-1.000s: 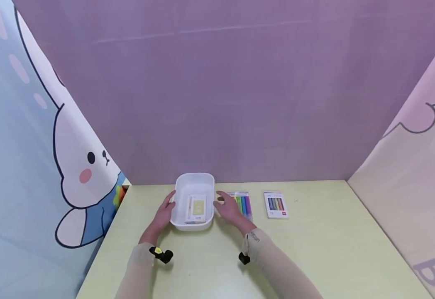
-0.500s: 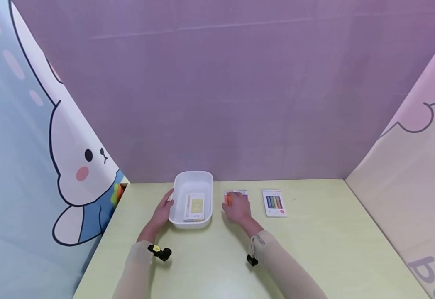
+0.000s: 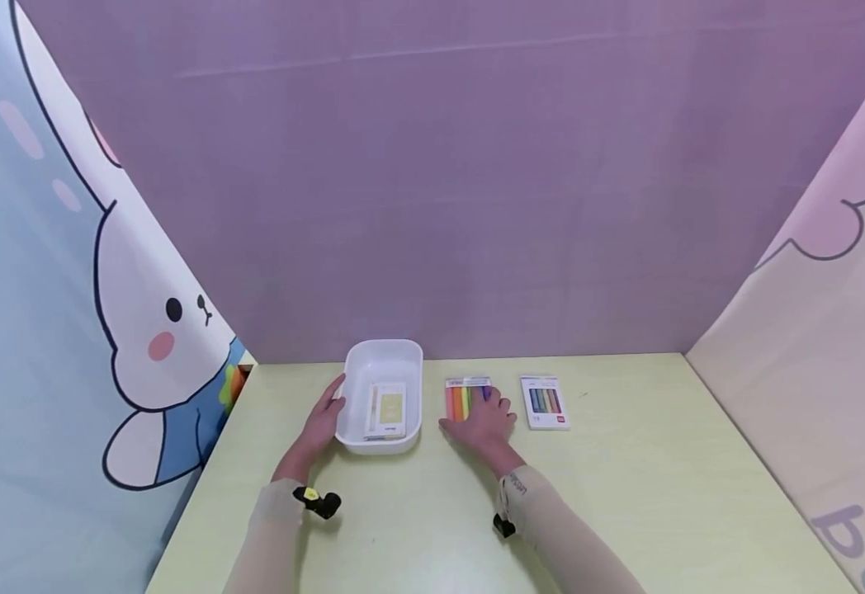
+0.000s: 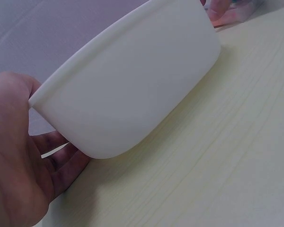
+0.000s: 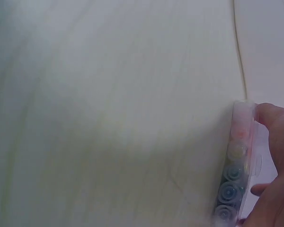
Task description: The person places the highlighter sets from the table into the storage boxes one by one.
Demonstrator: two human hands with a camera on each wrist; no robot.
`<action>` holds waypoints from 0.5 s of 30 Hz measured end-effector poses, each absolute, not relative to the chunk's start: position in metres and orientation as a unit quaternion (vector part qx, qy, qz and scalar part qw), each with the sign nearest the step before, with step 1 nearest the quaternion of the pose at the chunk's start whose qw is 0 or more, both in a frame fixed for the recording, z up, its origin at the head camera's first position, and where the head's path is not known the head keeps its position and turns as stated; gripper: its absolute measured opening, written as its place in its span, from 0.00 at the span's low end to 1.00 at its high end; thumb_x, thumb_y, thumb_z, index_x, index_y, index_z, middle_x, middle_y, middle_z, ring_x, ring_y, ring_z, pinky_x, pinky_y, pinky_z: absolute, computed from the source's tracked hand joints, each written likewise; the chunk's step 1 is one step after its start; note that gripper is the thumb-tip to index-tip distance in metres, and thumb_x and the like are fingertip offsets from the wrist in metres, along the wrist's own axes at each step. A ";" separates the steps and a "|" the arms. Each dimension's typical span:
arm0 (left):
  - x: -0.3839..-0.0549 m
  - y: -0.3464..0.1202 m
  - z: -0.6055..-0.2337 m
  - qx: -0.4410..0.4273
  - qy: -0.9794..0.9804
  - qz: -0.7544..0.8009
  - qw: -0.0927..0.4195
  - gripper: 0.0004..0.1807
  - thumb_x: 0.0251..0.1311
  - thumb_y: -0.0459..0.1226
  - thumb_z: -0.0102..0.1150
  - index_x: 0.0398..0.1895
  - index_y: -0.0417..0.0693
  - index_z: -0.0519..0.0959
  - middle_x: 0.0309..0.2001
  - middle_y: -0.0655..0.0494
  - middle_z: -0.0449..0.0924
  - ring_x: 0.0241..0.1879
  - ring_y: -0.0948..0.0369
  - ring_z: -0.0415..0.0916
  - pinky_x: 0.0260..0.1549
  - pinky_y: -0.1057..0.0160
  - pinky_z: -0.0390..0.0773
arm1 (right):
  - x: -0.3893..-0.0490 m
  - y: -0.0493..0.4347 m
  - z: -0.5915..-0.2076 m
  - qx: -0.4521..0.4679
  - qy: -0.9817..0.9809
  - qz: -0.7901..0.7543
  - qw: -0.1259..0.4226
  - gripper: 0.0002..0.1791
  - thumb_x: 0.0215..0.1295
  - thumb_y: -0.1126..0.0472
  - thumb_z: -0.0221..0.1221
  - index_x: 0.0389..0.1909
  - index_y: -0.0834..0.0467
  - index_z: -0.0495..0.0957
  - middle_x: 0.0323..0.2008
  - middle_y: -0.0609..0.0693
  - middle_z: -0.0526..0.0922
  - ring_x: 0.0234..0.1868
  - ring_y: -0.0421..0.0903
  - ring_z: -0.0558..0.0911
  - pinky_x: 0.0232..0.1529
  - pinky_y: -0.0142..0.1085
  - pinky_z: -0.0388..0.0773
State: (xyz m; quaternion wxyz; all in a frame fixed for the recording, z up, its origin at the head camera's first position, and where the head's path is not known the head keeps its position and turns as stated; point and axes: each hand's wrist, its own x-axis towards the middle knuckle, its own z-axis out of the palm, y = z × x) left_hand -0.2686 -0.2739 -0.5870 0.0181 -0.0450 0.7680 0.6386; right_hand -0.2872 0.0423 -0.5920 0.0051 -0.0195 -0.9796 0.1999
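A person's left hand [image 3: 323, 421] grips the left side of a white, rounded rectangular plastic tub [image 3: 384, 368], its thumb at the rim and its fingers against the outer wall, as the left wrist view shows. The tub stands upright on a pale yellow-green wood-grained desk [image 3: 418, 520], near its far edge. Inside it, towards the near end, lies a flat white box with a yellow panel [image 3: 385, 410]. The right hand [image 3: 486, 422] is grasping a flat, clear plastic pack of coloured pens [image 3: 458, 400], the thumb at its left edge and fingers at its right part; the pack is on the desk just to the right of the tub, apart from it. The right wrist view shows the round ends of the pens in a row. Further right, near that hand but untouched, a white rectangular box picturing coloured sticks [image 3: 545, 403] lies flat. Both sleeves are beige, with a small black device [image 3: 317, 502] at the left wrist. Behind the desk hangs plain purple cloth [image 3: 432, 181]; the sheet on the left bears a white cartoon rabbit [image 3: 165, 322].
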 end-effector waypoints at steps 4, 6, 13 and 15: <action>-0.266 -0.274 -0.581 -0.035 0.767 0.640 0.020 0.28 0.76 0.35 0.37 0.77 0.49 0.52 0.58 0.27 0.68 0.52 0.40 0.72 0.49 0.47 0.75 | -0.285 0.041 -0.595 -0.031 -0.976 0.216 -0.004 0.64 0.39 0.21 0.61 0.73 0.55 0.58 0.66 0.67 0.58 0.63 0.67 0.61 0.57 0.65 0.60; -0.262 -0.272 -0.574 -0.032 0.766 0.641 0.021 0.28 0.76 0.34 0.37 0.76 0.47 0.52 0.58 0.26 0.68 0.52 0.39 0.72 0.49 0.47 0.75 | -0.285 0.040 -0.597 -0.036 -0.976 0.216 -0.007 0.66 0.38 0.19 0.60 0.74 0.55 0.56 0.67 0.68 0.57 0.63 0.68 0.60 0.57 0.66 0.59; -0.264 -0.271 -0.574 -0.041 0.754 0.656 0.023 0.28 0.76 0.34 0.37 0.77 0.49 0.52 0.59 0.26 0.67 0.54 0.38 0.70 0.51 0.45 0.73 | -0.290 0.037 -0.606 -0.047 -0.975 0.219 0.001 0.62 0.40 0.25 0.64 0.72 0.56 0.56 0.60 0.68 0.62 0.58 0.64 0.63 0.54 0.61 0.64; -0.268 -0.273 -0.583 -0.048 0.762 0.646 0.018 0.28 0.76 0.35 0.37 0.77 0.51 0.53 0.60 0.28 0.67 0.53 0.41 0.71 0.50 0.48 0.74 | -0.291 0.036 -0.606 -0.050 -0.974 0.222 0.002 0.61 0.41 0.27 0.64 0.72 0.57 0.56 0.59 0.68 0.63 0.56 0.63 0.63 0.54 0.60 0.65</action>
